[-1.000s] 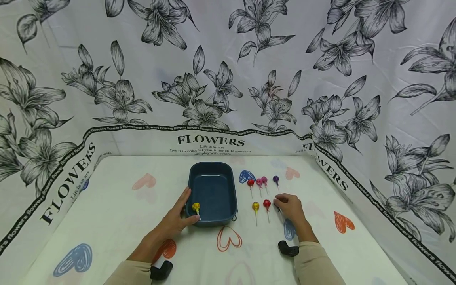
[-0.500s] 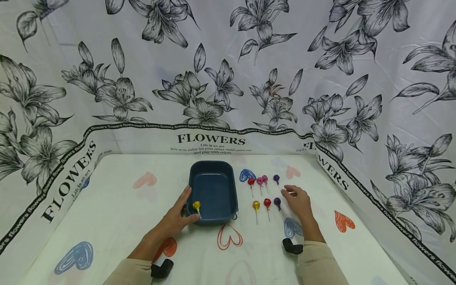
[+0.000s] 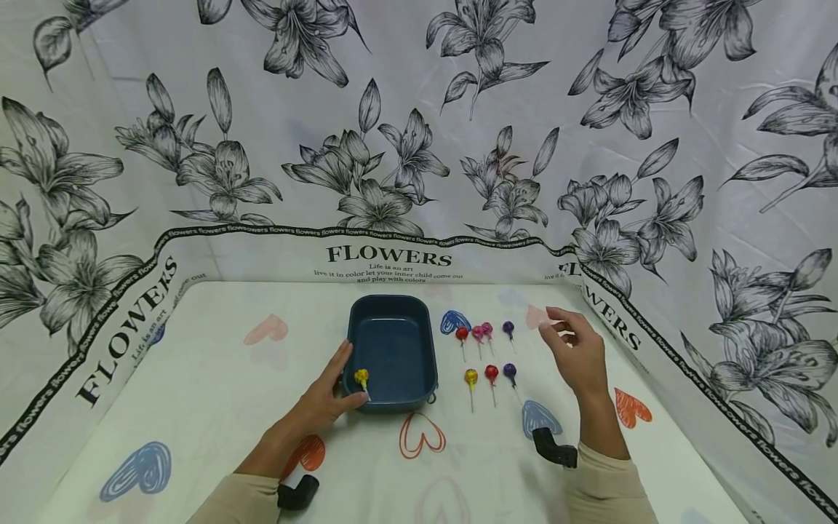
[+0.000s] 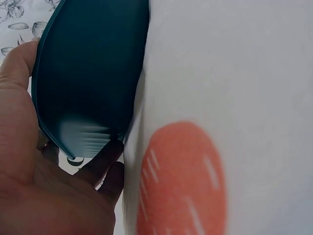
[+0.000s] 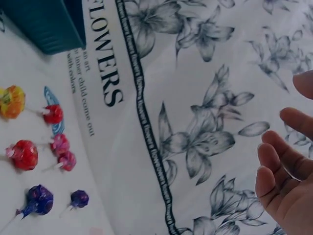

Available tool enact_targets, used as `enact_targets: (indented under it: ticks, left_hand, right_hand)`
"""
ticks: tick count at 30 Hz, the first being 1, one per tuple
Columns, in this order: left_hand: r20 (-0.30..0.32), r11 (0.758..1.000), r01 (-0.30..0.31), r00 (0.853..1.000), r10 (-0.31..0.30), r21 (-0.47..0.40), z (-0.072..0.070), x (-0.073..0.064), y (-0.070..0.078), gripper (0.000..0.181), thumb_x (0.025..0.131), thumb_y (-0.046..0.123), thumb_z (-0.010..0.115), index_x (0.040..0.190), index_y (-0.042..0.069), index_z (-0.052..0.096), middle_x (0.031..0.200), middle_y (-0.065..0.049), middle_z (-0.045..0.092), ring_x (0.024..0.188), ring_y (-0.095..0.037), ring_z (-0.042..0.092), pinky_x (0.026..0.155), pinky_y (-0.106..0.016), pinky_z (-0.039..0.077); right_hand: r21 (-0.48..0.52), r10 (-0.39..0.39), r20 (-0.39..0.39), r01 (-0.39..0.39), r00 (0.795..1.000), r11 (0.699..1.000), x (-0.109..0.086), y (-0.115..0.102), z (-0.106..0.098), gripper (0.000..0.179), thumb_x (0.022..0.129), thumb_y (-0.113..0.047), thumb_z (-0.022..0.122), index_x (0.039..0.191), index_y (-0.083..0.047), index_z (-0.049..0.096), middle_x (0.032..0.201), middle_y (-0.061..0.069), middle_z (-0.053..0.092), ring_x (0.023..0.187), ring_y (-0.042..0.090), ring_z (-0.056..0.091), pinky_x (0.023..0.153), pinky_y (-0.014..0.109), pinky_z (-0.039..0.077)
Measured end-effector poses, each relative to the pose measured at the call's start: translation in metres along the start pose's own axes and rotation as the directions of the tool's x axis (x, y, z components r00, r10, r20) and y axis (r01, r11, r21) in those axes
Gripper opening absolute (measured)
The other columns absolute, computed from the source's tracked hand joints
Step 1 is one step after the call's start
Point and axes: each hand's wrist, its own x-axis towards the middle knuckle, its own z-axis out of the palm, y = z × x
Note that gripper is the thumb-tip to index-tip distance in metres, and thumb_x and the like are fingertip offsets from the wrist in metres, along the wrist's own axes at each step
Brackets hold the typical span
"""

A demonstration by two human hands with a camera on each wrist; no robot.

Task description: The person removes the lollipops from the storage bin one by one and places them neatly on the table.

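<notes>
A dark blue rectangular bin [image 3: 393, 356] stands at the middle of the table, with a yellow lollipop [image 3: 361, 378] in its near left corner. My left hand [image 3: 321, 400] holds that corner, thumb at the near rim and fingers along the left wall; the bin's ribbed wall [image 4: 90, 139] shows close to the fingers. Right of the bin lie two rows of lollipops. The near row has a yellow lollipop [image 3: 471, 377], a red lollipop [image 3: 492, 372] and a purple lollipop [image 3: 509, 371]. My right hand [image 3: 579, 356] hovers right of them, fingers loosely bent, holding nothing.
The far row has a red lollipop [image 3: 461, 333], two pink lollipops [image 3: 478, 333] and a purple lollipop [image 3: 508, 327]. A white cloth [image 3: 216, 393] with printed hearts covers the table. A flower-printed curtain [image 3: 393, 145] encloses its back and sides.
My right hand has left the near purple lollipop and moved up and to the right, away from the rows. My left hand and the bin stay put.
</notes>
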Motion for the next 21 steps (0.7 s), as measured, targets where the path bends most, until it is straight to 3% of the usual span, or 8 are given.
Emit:
enact_targets:
  ticks: [3,7,14,21]
  left_hand:
    - [-0.002,1.000,-0.002,1.000,0.002,0.004,0.000,0.000,0.000,0.089,0.076,0.033,0.066,0.140,0.027,0.006,0.142,0.015,-0.002,0.129,-0.017,-0.001,0.097,-0.053,0.009]
    - [-0.004,1.000,0.000,1.000,0.000,0.013,0.000,0.001,-0.002,0.088,0.076,0.034,0.066,0.140,0.026,0.006,0.142,0.015,-0.003,0.129,-0.017,-0.001,0.097,-0.053,0.009]
    - [-0.010,1.000,0.013,1.000,-0.012,0.021,0.000,0.000,-0.002,0.088,0.076,0.036,0.065,0.140,0.026,0.006,0.142,0.015,-0.002,0.129,-0.018,0.000,0.097,-0.054,0.009]
    - [0.000,1.000,0.016,1.000,-0.016,0.007,0.000,0.000,-0.001,0.089,0.075,0.034,0.066,0.140,0.026,0.006,0.142,0.017,-0.002,0.129,-0.017,0.000,0.097,-0.054,0.009]
  right_hand:
    - [0.065,-0.108,-0.020,0.109,0.994,0.992,-0.002,-0.028,-0.002,0.029,0.081,-0.006,0.060,0.110,-0.005,0.058,0.102,0.009,0.054,0.085,0.018,0.049,0.069,0.021,0.040]
    - [0.174,-0.239,-0.047,0.244,0.970,0.954,-0.004,-0.057,-0.003,0.031,0.076,0.009,0.057,0.107,0.007,0.055,0.099,0.018,0.052,0.085,0.028,0.047,0.070,0.021,0.040]
    - [0.321,-0.422,-0.085,0.426,0.903,0.846,-0.006,-0.086,0.003,0.031,0.072,0.015,0.056,0.103,0.018,0.051,0.096,0.030,0.048,0.084,0.032,0.046,0.072,0.024,0.041]
    - [0.448,-0.506,-0.157,0.517,0.848,0.729,-0.007,-0.095,0.017,0.030,0.073,0.011,0.057,0.099,0.022,0.049,0.096,0.028,0.050,0.083,0.031,0.047,0.071,0.025,0.041]
